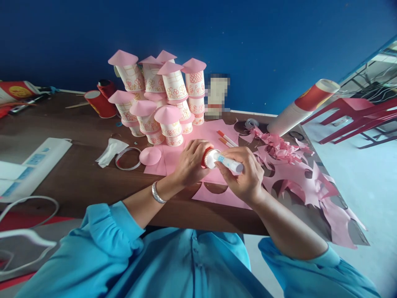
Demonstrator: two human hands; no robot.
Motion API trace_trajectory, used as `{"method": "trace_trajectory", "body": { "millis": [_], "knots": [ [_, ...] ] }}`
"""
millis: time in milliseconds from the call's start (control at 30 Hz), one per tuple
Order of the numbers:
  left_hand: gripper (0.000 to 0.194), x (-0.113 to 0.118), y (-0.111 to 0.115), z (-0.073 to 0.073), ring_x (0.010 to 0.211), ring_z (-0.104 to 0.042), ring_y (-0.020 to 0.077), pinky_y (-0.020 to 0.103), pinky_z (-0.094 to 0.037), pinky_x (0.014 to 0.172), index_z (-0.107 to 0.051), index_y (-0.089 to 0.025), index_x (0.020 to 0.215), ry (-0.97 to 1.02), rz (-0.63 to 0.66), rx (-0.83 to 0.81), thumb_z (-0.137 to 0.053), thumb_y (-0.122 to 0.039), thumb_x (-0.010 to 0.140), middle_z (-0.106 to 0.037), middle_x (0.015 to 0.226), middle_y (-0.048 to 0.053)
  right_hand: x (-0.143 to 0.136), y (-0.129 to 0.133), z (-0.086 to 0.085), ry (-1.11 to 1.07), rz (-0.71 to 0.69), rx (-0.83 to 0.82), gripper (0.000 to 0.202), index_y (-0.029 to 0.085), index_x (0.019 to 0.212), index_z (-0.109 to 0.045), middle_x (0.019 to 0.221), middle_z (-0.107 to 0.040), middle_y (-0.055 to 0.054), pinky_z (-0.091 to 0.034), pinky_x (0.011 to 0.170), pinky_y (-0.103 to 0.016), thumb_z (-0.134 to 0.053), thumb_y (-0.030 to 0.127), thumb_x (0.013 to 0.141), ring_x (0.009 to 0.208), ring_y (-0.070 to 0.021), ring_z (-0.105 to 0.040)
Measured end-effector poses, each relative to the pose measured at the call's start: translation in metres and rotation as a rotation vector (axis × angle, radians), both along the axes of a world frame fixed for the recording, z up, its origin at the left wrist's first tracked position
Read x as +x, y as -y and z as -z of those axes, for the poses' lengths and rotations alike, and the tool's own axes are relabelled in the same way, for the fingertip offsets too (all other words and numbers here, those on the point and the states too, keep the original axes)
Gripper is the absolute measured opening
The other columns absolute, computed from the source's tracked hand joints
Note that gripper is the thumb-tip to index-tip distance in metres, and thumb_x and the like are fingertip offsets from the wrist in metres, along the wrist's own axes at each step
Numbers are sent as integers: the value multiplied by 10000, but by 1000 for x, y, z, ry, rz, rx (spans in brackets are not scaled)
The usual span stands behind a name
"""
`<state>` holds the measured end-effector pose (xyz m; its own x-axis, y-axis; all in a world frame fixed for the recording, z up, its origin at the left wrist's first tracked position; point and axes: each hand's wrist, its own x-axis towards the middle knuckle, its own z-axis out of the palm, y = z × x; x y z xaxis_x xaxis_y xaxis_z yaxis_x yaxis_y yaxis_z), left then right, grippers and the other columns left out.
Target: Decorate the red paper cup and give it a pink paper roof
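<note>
My left hand is wrapped round a small paper cup with red on its side, its white end facing my right hand. In my right hand a white glue stick with a blue label is gripped, its tip at the cup's rim. Pink paper sheets lie beneath both hands. Just beyond my hands are two orange-and-white markers. To the left of my left hand lies a pink paper cone, beside a roll of clear tape.
Cup towers with pink cone roofs and drawn flowers stand by the blue wall. At right, a tall stack of paper cups rises behind pink paper scraps. Red cups and a white package are on the left.
</note>
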<state>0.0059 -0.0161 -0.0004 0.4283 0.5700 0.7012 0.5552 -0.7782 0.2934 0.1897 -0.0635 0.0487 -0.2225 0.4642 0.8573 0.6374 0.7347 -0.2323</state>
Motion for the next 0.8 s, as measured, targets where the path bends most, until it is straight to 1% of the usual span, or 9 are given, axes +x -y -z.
{"method": "trace_trajectory", "body": {
  "millis": [167, 367, 500, 700, 800],
  "knots": [
    [442, 0, 2, -3, 1050, -670, 287, 444, -586, 868, -493, -225, 1237, -25, 10, 34, -693, -153, 849, -701, 1137, 109, -3, 2, 2, 21, -18, -4, 184, 237, 1124, -623, 958, -773, -52, -645, 744, -354, -741, 217, 984, 885, -223, -767],
    [401, 0, 4, -4, 1106, -671, 291, 436, -584, 881, -507, -227, 1225, -73, 21, 1, -664, -150, 865, -690, 1164, 113, -1, 1, 1, 27, -22, 5, 243, 248, 1178, -629, 972, -779, -49, -644, 760, -360, -753, 214, 971, 893, -232, -768],
    [410, -1, 3, -3, 1096, -671, 296, 447, -585, 889, -504, -228, 1228, -75, 22, 7, -667, -151, 860, -692, 1163, 116, -1, 0, 0, 30, -16, -6, 207, 245, 1156, -631, 968, -778, -52, -646, 772, -364, -740, 218, 982, 891, -234, -772],
    [462, 0, 2, -2, 1071, -673, 293, 445, -593, 882, -498, -225, 1224, -40, 14, 9, -689, -125, 815, -701, 1143, 108, -2, 1, -3, 28, -42, -16, 151, 238, 1101, -618, 938, -774, -50, -640, 729, -355, -728, 231, 998, 852, -226, -773],
    [423, 1, 3, -1, 1060, -676, 286, 439, -592, 886, -507, -217, 1206, -44, 17, 22, -684, -124, 833, -704, 1133, 110, -3, 1, -2, 22, -47, -24, 157, 242, 1120, -622, 950, -779, -47, -638, 734, -358, -723, 230, 1000, 861, -226, -774]
  ]
}}
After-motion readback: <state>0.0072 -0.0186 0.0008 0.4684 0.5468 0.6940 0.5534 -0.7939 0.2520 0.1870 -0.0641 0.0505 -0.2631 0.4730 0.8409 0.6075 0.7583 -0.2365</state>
